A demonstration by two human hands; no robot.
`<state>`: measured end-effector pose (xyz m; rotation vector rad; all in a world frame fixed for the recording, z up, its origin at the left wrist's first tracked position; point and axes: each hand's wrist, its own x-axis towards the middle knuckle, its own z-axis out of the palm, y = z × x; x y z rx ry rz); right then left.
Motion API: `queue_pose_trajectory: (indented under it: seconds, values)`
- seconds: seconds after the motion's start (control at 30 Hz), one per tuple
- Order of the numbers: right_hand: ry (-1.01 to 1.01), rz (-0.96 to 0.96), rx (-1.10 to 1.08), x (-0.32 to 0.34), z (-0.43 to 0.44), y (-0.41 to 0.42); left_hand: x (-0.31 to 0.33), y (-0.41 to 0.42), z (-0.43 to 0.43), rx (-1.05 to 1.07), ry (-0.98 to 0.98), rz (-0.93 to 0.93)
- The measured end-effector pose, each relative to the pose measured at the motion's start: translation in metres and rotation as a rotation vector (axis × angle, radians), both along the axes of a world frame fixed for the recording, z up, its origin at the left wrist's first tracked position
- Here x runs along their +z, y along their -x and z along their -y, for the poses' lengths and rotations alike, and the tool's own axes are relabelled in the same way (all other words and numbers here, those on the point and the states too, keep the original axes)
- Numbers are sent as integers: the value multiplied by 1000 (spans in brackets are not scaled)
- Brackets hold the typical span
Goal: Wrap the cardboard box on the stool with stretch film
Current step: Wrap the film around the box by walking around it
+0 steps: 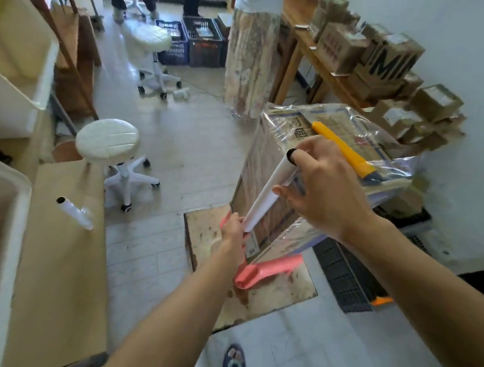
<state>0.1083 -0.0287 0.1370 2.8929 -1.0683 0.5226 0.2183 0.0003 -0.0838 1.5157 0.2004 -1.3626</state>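
Head view: cardboard box (316, 159) sits on pink stool (269, 270), already covered in clear film. Film roll (268, 193) slants against box's near corner. Right hand (323, 185) grips roll's upper end, one finger in core. Left hand (233, 231) closed around lower end. Yellow knife (345, 150) lies on box top.

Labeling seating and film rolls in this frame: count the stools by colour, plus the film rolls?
White round stools: 2, near one, far one
Pink stool under the cardboard box: 1
Stretch film rolls: 2, one held by left hand and right hand at, one lying on cardboard at left
Total: 5
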Motion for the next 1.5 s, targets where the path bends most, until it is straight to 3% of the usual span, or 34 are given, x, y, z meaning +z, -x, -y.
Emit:
queue_pose_trajectory:
  seconds: [0.27, 0.6, 0.93, 1.2, 1.5]
  values:
    - [68, 54, 135, -7, -20, 32, -11, 48, -30, 124, 76, -41]
    - [41, 85, 118, -16, -39, 84, -2, 92, -52, 179, 86, -35]
    - [-10, 9, 125, -8, -33, 155, 12, 152, -47, 282, 110, -215]
    - [-38, -24, 232, -12, 5, 224, 4, 223, -26, 330, 275, -338]
    - [-130, -58, 319, -25, 76, 296, -27, 305, 47, 511, 193, -227]
